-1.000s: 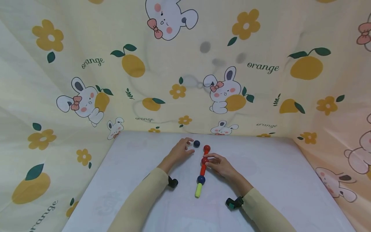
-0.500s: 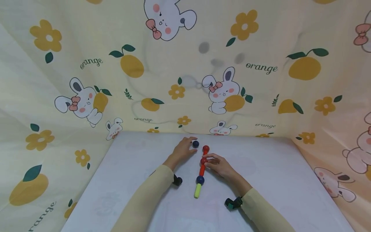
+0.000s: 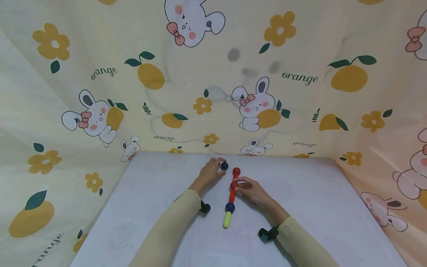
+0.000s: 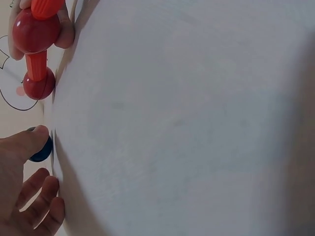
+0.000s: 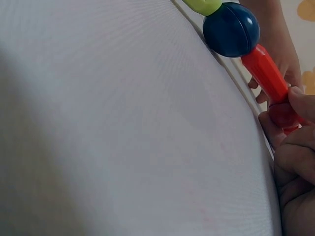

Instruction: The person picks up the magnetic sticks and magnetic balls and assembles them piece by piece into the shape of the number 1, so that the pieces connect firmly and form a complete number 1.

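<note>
On the white table lies a straight chain of rods and balls. It runs from a red end ball (image 3: pixel 236 171) through a short red rod, a second red ball (image 3: pixel 234 185), a red rod (image 5: pixel 266 73) and a blue ball (image 3: pixel 230 207) to a yellow-green rod (image 3: pixel 226 220). My right hand (image 3: pixel 251 190) pinches the second red ball between thumb and fingers. Left of the chain's far end, my left hand (image 3: pixel 210 172) has thumb and forefinger about a loose dark blue ball (image 3: pixel 224 165). In the left wrist view the thumb partly covers that ball (image 4: pixel 42 151).
The white tabletop (image 3: pixel 293 207) spreads out on both sides of the chain. A cloth curtain (image 3: pixel 213 92) printed with rabbits and oranges hangs behind and beside it. A small black camera sits at each wrist.
My left hand has moved right and closed in about the loose blue ball, which stays where it lay. The right hand keeps its hold on the red ball.
</note>
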Demonstrator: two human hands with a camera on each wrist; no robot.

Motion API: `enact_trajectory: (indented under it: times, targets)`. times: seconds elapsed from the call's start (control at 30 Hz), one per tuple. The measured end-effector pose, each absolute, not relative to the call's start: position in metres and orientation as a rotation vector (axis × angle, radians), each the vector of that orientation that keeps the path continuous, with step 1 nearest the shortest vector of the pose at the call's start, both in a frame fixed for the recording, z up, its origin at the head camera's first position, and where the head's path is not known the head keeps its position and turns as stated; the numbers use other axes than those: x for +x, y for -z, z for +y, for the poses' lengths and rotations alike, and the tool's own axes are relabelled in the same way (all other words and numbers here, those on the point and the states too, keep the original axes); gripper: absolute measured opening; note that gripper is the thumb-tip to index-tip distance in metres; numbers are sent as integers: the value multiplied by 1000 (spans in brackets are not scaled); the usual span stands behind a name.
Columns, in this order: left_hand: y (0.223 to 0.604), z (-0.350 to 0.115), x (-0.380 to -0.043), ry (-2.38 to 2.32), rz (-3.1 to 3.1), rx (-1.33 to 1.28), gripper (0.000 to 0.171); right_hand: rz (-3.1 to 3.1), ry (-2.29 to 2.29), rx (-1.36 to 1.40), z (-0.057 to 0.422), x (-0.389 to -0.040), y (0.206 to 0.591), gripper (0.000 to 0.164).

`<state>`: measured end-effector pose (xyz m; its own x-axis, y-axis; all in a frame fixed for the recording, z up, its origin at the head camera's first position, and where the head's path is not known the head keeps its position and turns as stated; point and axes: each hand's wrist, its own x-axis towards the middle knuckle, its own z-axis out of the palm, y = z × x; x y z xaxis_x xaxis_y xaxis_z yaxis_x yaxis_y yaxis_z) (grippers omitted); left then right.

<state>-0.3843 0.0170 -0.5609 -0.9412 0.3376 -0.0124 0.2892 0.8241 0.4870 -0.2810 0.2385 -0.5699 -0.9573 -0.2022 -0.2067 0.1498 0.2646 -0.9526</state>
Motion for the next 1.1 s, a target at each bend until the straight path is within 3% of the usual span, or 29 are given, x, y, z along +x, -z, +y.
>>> enact_trajectory:
  times: [0.53,1.1]
  targets:
    - [564,14,-383,-877,2929,407,41,2257,1735,-81,237,-279,569,39]
    - [560,2,-371,-1099,2828,282,40,2258,1748,-59,237,-281,574,39]
